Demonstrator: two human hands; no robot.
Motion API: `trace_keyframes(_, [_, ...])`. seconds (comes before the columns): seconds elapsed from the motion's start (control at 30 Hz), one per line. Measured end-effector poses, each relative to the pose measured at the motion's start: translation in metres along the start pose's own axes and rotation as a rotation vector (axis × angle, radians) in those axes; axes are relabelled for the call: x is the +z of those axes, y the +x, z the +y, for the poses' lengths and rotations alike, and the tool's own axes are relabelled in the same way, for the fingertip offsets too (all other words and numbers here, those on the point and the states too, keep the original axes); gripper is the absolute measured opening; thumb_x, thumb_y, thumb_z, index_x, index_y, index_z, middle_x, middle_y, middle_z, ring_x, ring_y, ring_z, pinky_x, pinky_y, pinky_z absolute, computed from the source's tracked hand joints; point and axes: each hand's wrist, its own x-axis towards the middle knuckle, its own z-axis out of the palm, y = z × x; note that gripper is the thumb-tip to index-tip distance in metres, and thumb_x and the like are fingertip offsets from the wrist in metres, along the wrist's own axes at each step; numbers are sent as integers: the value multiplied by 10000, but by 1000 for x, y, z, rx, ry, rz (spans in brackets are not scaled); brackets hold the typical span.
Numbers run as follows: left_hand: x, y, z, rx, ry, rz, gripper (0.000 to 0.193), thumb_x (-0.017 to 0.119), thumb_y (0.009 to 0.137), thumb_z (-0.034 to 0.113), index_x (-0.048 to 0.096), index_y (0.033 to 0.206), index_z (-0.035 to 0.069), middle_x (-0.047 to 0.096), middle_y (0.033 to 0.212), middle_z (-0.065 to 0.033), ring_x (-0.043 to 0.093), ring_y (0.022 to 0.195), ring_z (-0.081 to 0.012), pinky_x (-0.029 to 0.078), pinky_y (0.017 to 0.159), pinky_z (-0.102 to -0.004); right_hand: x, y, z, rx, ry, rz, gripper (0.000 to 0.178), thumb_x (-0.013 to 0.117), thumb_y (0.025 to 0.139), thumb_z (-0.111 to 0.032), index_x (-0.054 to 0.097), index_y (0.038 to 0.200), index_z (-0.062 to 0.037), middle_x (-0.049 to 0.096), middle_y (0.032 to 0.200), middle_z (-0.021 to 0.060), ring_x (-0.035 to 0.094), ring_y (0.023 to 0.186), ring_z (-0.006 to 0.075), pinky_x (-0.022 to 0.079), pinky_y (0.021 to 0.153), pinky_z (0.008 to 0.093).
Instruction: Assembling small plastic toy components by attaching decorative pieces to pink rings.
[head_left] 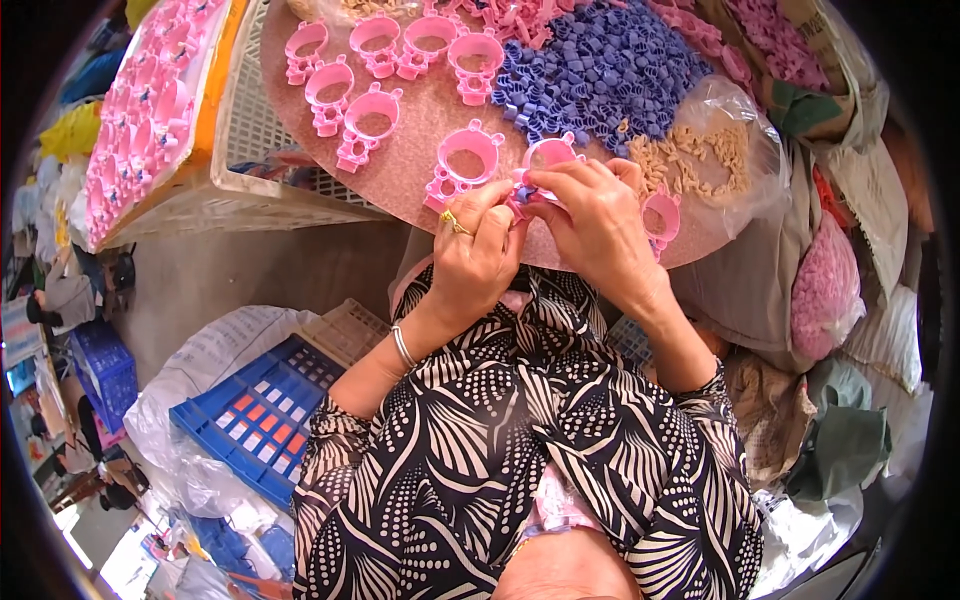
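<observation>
At table (412, 150) edge: left hand (476, 252) grips pink piece (541, 146) by base, loop pointing away-right; right hand (602, 228), nearer loop, pinches blue part (524, 192).

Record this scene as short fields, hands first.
Left hand: holding a pink plastic ring-shaped piece
Right hand: fingers at a small blue plastic part on it
Surface: speckled pinkish-brown table with a curved edge
Beyond hands: heap of small blue plastic parts
Beside heap: small tan pieces on clear plastic film
Left side: white plastic lattice crate
</observation>
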Motion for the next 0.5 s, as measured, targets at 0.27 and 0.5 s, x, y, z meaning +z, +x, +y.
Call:
trace_keyframes(0.27, [-3, 3, 2, -272, -124, -18, 234, 770, 753, 50, 563, 863, 42, 656, 1066, -124, 637, 914, -292, 512, 803, -384, 6, 0, 1, 17, 112, 174, 244, 653, 832, -25, 662, 1069, -84, 679, 947, 74, 640, 891, 237, 392, 926, 383])
trace_keyframes(0.5, [3, 2, 2, -146, -130, 7, 248, 777, 746, 60, 561, 867, 47, 656, 1059, -124, 636, 894, -303, 513, 784, -393, -11, 3, 3, -166, 2, -68, 381, 601, 778, 16, 632, 1145, -82, 650, 981, 92, 601, 959, 268, 391, 925, 396])
